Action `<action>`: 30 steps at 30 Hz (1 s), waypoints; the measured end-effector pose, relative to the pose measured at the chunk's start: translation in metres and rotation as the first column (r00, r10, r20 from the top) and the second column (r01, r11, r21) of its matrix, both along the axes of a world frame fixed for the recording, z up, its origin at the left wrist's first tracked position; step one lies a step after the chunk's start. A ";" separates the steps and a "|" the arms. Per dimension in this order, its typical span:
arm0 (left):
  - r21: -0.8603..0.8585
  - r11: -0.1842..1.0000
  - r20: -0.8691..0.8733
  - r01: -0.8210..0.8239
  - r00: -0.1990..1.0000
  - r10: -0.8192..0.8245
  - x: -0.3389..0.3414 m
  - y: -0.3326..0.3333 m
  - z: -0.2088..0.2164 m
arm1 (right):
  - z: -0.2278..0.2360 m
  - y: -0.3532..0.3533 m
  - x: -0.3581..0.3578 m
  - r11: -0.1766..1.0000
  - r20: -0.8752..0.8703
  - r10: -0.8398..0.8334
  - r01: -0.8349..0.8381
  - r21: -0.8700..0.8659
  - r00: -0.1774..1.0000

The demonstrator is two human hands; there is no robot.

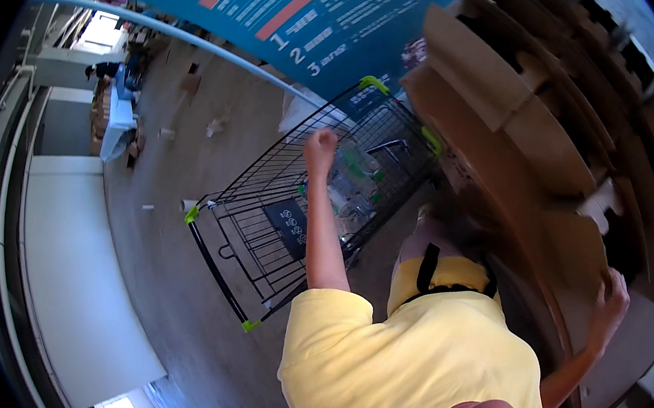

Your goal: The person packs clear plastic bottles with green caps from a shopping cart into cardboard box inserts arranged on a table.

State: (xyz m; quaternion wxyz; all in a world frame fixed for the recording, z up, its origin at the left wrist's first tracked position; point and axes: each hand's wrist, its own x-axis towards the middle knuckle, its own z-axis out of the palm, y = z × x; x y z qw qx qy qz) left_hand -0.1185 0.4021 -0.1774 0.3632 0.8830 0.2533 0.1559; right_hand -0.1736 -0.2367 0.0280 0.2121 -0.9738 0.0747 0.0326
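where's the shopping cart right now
In the head view the black wire shopping cart with green corner caps stands at centre on the grey floor, to the person's left of the cardboard stack. The left hand is raised over its basket.

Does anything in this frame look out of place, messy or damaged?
Yes. Scraps of litter lie scattered across the concrete floor beyond the black wire cart. The flattened cardboard at right leans in an uneven, tilted stack, which the right hand touches.
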 end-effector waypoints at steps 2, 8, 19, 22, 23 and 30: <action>-0.334 0.929 -0.315 -0.156 0.948 0.046 -0.037 0.054 -0.123 | -0.020 -0.026 0.008 0.964 -0.094 -0.042 0.015 -0.267 0.995; -0.609 0.729 -0.479 -0.313 0.878 -0.023 -0.050 0.059 -0.313 | -0.011 -0.036 0.008 0.970 -0.220 -0.115 0.061 -0.235 0.969; -0.174 0.875 -0.630 -0.451 0.734 0.254 0.023 0.027 -0.314 | -0.022 -0.026 -0.033 0.894 -0.080 -0.186 0.135 -0.428 0.979; -0.023 0.866 -0.743 -0.499 0.589 0.319 0.038 0.022 -0.318 | -0.031 -0.040 -0.033 0.859 0.023 -0.127 0.122 -0.498 0.992; 0.111 0.849 -0.746 -0.516 0.522 0.415 0.045 0.015 -0.325 | -0.037 -0.051 -0.042 0.842 0.071 -0.101 0.123 -0.526 0.992; -0.455 0.381 -0.665 -0.805 0.592 0.456 0.061 -0.012 -0.367 | -0.025 0.001 -0.030 0.877 0.026 -0.195 0.186 -0.444 0.981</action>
